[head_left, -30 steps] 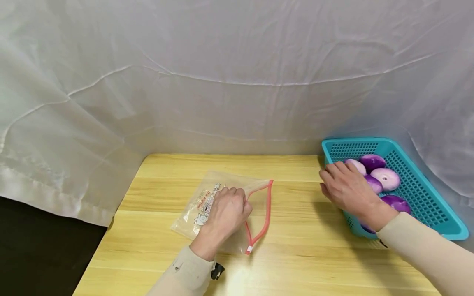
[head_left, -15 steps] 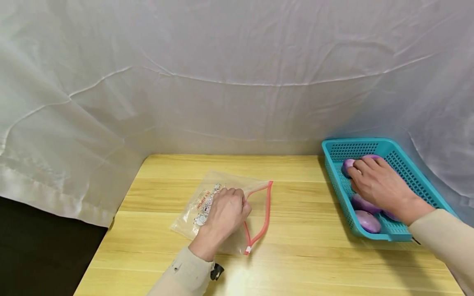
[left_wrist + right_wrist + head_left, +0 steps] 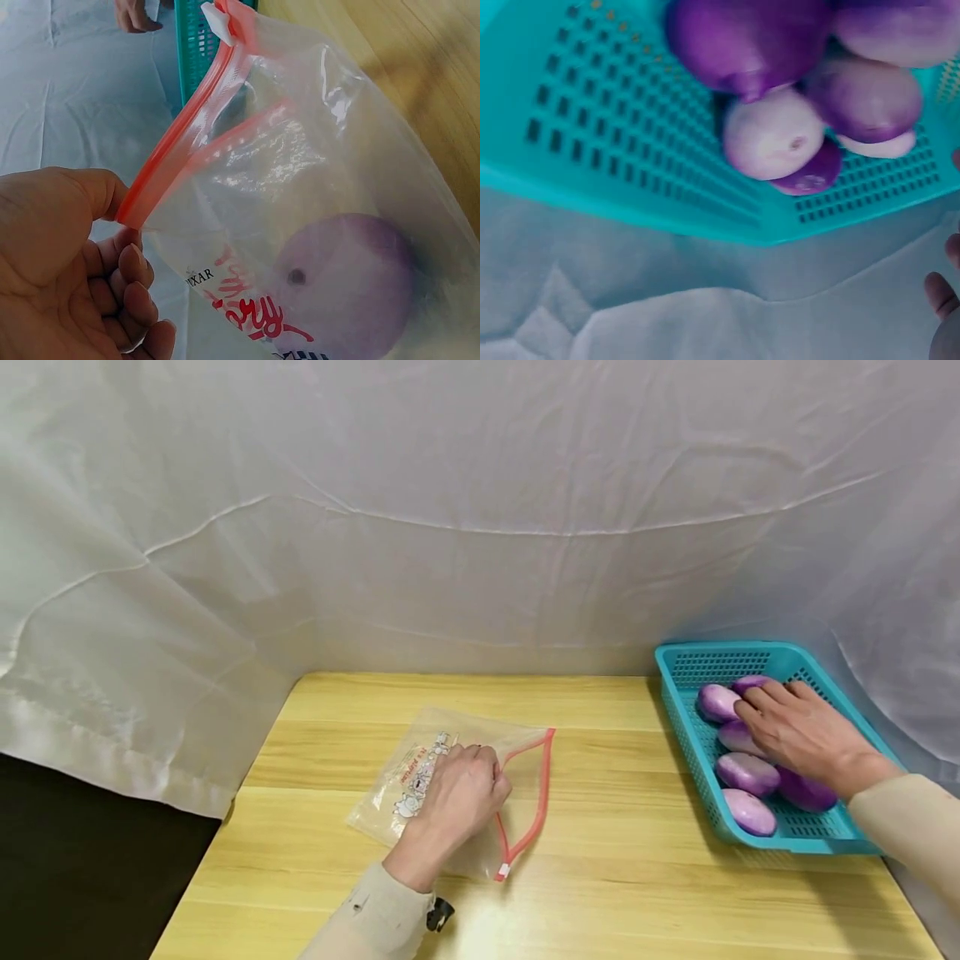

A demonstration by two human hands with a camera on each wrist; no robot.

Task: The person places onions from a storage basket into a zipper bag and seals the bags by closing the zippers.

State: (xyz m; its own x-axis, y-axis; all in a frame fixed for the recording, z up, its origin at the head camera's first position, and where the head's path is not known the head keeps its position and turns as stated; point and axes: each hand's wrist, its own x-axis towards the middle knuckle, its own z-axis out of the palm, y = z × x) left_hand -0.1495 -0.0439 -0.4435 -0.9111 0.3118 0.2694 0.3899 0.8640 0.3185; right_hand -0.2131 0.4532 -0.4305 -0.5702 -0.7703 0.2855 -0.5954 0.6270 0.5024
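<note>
- Two hands reach over a wooden table (image 3: 615, 893); we see the right hand (image 3: 802, 735) above a turquoise basket (image 3: 813, 844) at the table's far right corner.
- Several purple ovals (image 3: 747, 774) lie in the basket, some beneath the right hand, others just beside it, toward the basket's left edge and near left corner.
- What counts most, we judge, is how these ovals lie from the right hand: below it and to its left, the nearer ones with long axes slanting left to right, right ends closer to the near edge.
- We cannot tell whether the right hand's fingers pinch an oval; their tips are hidden.
- Our left hand (image 3: 461, 793) is well apart from the basket, so the right is nearer. Its thumb and forefinger pinch the red-edged mouth of a clear bag (image 3: 408, 777), which opens toward the table's right edge.
- One purple round item (image 3: 349, 281) shows inside the bag.
</note>
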